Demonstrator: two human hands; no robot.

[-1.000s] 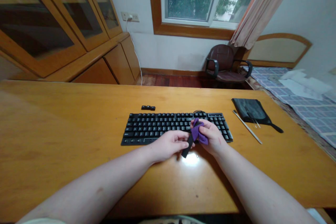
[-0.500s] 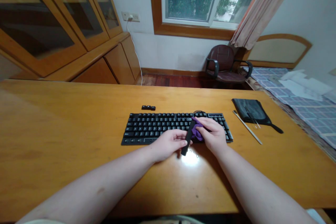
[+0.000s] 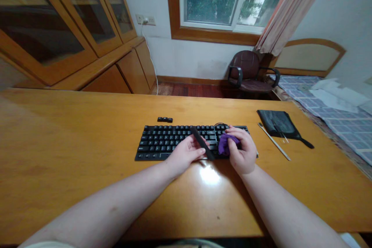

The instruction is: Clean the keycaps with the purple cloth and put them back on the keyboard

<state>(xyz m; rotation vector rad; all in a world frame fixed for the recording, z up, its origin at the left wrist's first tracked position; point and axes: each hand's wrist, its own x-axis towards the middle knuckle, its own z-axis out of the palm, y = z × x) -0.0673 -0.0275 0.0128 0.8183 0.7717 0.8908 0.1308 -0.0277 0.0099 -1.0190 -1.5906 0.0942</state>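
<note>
The left hand (image 3: 186, 154) pinches a slim black plastic bar (image 3: 202, 143) between thumb and fingers, gripping it near the middle so that both ends stand out and, it seems, most of its upper face is left uncovered. The right hand (image 3: 243, 152) bunches a crumpled purple cloth (image 3: 225, 144) between its thumb and curled fingers, probably to make a small, firm pad of it. The two hands are apart, both over the near side of a long black keyboard (image 3: 162, 143), which lies flat and square to the person, perhaps for easy reach. Three small black keycaps (image 3: 165, 119) sit in a row just beyond its far edge; such a tidy line presumably keeps them together and in order.

Off to the right, a thin whitish stick with a darker tip (image 3: 274, 141) lies slantwise beside a flat dark fabric pouch (image 3: 276, 121). A thin wire tool (image 3: 284, 136) rests across the pouch, its pale ends reaching past the edge.

The table (image 3: 87, 128) is glossy yellow-brown wood, with a bright glare near the hands. Beyond it are a glass-fronted wooden cabinet (image 3: 116, 40), a wood-framed window (image 3: 215, 35) with a pink curtain (image 3: 293, 15), a brown armchair (image 3: 245, 66) and a checked bed (image 3: 308, 91).
</note>
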